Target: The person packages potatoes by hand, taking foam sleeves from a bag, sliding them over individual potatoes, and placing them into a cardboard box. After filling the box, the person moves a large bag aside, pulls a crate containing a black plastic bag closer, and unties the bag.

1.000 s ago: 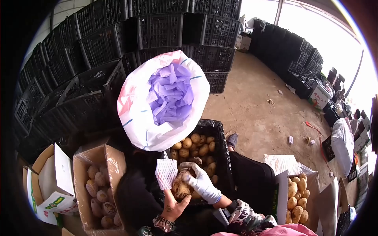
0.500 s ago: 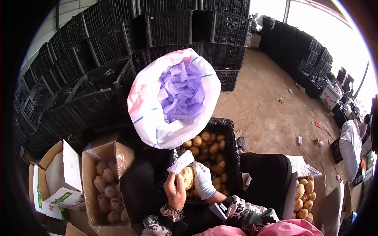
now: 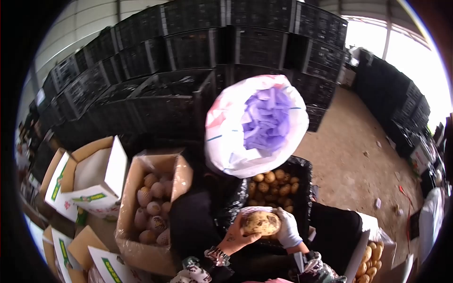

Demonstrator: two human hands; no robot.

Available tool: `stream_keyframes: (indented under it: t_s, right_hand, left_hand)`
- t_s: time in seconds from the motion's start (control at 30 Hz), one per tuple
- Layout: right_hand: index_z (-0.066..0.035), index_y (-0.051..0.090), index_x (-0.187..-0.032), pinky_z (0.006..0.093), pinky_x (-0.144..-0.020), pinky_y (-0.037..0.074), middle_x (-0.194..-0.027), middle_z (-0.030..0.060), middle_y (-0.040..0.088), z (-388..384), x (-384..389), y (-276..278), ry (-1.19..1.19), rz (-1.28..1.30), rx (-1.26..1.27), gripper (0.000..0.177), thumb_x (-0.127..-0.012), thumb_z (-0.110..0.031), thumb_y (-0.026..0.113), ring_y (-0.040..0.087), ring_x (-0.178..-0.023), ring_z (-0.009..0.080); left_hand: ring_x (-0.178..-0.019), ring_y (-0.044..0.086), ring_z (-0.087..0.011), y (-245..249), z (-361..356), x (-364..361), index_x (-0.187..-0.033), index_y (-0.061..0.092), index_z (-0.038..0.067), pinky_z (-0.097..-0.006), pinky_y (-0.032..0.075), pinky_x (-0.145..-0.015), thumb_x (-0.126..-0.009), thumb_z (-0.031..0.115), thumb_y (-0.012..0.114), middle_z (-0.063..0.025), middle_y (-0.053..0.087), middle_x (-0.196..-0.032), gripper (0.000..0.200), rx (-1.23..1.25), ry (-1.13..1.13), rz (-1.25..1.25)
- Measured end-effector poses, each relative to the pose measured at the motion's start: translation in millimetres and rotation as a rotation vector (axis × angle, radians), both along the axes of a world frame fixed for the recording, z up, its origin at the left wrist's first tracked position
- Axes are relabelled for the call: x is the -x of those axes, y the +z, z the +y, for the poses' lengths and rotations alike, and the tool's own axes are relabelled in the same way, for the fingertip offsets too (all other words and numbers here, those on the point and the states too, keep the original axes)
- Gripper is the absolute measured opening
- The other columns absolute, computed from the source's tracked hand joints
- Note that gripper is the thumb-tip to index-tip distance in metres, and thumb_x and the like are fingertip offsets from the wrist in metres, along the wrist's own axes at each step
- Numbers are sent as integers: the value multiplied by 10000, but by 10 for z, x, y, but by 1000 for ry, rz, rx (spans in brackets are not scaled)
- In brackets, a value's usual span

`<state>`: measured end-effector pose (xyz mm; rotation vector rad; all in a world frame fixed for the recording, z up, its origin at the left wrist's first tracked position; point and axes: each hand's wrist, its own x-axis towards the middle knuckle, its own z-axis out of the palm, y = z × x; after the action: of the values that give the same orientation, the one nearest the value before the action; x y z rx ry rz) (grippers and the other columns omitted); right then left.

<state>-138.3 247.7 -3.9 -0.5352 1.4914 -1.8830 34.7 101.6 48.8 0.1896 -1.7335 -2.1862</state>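
A brown-spotted potato [image 3: 261,223] lies sideways between my two hands. My bare left hand [image 3: 236,239] grips its left end, thumb along the underside. My right hand [image 3: 288,229], in a white glove, closes on the right end. A pale foam net sleeve [image 3: 254,209] shows along the potato's top edge by my left fingers; how far it covers the back is hidden. Just beyond my hands, a black-lined crate [image 3: 307,188] holds loose potatoes [image 3: 273,186]. Behind it stands a white sack [image 3: 222,137] full of purple foam net sleeves [image 3: 266,120].
To the left, an open cardboard box [image 3: 126,221] contains potatoes in foam nets [image 3: 155,207]. White cartons [image 3: 94,174] stand farther left. At lower right is a box of bare potatoes [image 3: 370,262]. Stacked black crates [image 3: 193,49] form a wall behind the sack.
My view has swung left, so the sack and crates appear farther right. The potato has turned from upright to sideways, and the foam net sleeve now sits behind its top edge.
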Motion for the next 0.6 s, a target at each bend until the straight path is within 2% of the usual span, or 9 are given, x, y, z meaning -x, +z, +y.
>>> stream_keyframes:
  t_s: [0.03, 0.1, 0.17, 0.23, 0.33, 0.43, 0.47, 0.57, 0.6]
  right_hand:
    - [6, 664, -1206, 373, -940, 553, -1148, 123, 721, -78, 9, -43, 85, -580, 53, 325, -1043, -247, 540, 700, -1021, 261]
    - [-27, 646, -1252, 373, -1023, 514, -1200, 106, 702, -227, -251, 387, 513, 776, -264, 343, -1027, -272, 563, 658, -1145, 254]
    - [-75, 628, -1302, 354, -1104, 439, -1355, 93, 629, -445, -520, 902, 565, 1470, -330, 339, -1045, -268, 520, 564, -1290, 221]
    - [-64, 616, -1312, 404, -1109, 437, -1375, 109, 615, -448, -361, 442, 680, 1359, -500, 346, -1027, -247, 542, 552, -1303, 251]
    - [2, 622, -1278, 476, -1121, 431, -1304, 157, 656, -611, -288, 683, 183, -691, 110, 387, -1002, -268, 591, 595, -1245, 312]
    - [0, 634, -1115, 420, -969, 545, -1132, 134, 697, -857, -387, 882, 81, -319, 175, 277, -978, -239, 664, 674, -1049, 258]
    - [-19, 632, -1037, 375, -880, 578, -1049, 96, 705, -977, -489, 1023, 59, -251, 187, 198, -979, -204, 668, 691, -945, 215]
    - [-28, 636, -1095, 380, -934, 561, -1058, 107, 709, -1216, -604, 1046, 302, -99, 179, 231, -968, -214, 687, 686, -998, 223]
    - [-9, 637, -1099, 327, -775, 592, -994, 138, 711, -1336, -704, 1109, 299, -69, 140, 243, -963, -202, 695, 708, -844, 224]
  left_hand:
    - [-1023, 701, -239, -33, 11, -71, -1519, 281, 92, -386, 587, -869, -857, 293, 841, -138, 656, -1175, 890, -358, -61, -10]
    - [-908, 710, -224, -282, -38, -129, -1537, 247, 120, -356, 590, -783, -878, 395, 811, -125, 653, -1184, 910, -555, -221, 21]
    - [-760, 693, -175, -296, 18, -159, -1518, 309, 114, -312, 570, -658, -888, 521, 757, -102, 677, -1088, 875, -665, -117, 4]
    - [-714, 676, -142, -364, -102, -177, -1472, 400, 132, -292, 554, -621, -884, 529, 759, -92, 666, -1122, 794, -898, -184, 62]
    - [-810, 699, -185, -301, -484, -310, -1433, 453, 130, -332, 583, -712, -878, 491, 776, -104, 643, -1213, 737, -799, -178, 0]
    - [-976, 711, -277, 201, -783, -500, -1452, 419, 105, -386, 584, -855, -854, 411, 794, -131, 613, -1297, 769, 308, 378, -110]
    - [-1137, 671, -346, 404, -847, -596, -1468, 386, 80, -409, 546, -969, -817, 334, 810, -160, 592, -1339, 817, 399, 384, -277]
    - [-1154, 663, -358, 514, -1064, -687, -1480, 370, 93, -412, 552, -953, -806, 283, 829, -170, 591, -1350, 837, 481, 552, -211]
    - [-1175, 653, -358, 544, -1130, -731, -1473, 384, 81, -406, 547, -963, -799, 225, 835, -178, 596, -1355, 824, 532, 594, -251]
